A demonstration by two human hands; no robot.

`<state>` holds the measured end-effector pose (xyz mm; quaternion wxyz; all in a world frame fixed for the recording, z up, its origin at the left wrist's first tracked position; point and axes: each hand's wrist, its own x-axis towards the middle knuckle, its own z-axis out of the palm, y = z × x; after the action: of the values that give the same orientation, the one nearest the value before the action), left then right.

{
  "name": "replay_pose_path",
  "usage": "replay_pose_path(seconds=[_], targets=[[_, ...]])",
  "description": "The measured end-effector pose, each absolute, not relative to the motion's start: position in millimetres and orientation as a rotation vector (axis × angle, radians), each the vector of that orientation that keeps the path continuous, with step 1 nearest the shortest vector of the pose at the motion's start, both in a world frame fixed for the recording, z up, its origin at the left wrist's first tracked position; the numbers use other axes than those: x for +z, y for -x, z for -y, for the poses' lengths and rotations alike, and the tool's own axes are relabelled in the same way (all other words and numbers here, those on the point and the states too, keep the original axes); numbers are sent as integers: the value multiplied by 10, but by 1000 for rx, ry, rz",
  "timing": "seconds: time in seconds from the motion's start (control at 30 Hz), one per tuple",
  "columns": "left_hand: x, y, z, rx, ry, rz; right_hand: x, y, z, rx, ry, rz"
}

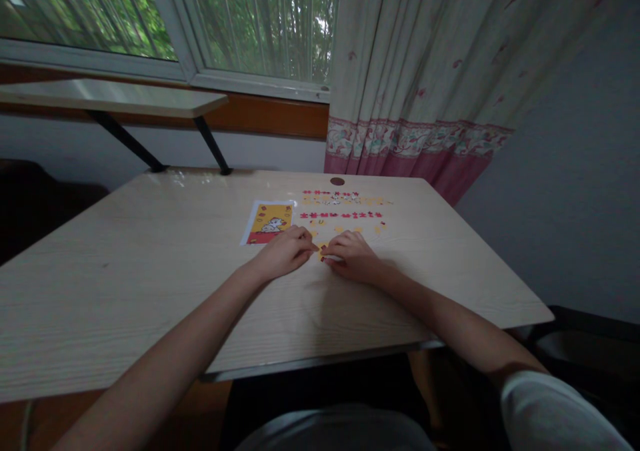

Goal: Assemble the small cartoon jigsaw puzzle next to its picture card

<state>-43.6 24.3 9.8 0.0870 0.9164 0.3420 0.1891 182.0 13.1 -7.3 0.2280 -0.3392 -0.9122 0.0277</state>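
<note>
Both hands meet at the middle of the table over a small cluster of yellow jigsaw puzzle pieces with dark red marks. My left hand comes in from the left, its fingers closed and the fingertips touching the cluster's left edge. From the other side, my right hand has thumb and forefinger on the cluster's right part, the other fingers curled. The fingers hide part of these pieces. Just beyond my left hand lies a printed picture of a white cartoon animal on yellow above red.
Loose red puzzle pieces lie in rows beyond my hands, with yellow and white pieces between and around them. A round dark cap sits near the table's back edge. A raised shelf stands at back left; a curtain hangs behind.
</note>
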Motion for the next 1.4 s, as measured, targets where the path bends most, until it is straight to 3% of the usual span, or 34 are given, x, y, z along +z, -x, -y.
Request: replay_pose_path(seconds=[0.23,0.53,0.83,1.07,1.4], targets=[[105,436,-241,524,-2726,-1017,-14,-1808,-113,-14,906,2578],[80,439,-241,544,-2743,-1016,8,-1941,-198,161,895,2524],[118,475,-253,556,-2729,-1383,199,-2724,-544,-95,1404,2389],[132,472,-325,578,-2617,-1682,172,-3029,-694,-73,1686,2372],[144,265,-582,520,-2666,-1600,166,-3055,-726,-44,1756,2358]])
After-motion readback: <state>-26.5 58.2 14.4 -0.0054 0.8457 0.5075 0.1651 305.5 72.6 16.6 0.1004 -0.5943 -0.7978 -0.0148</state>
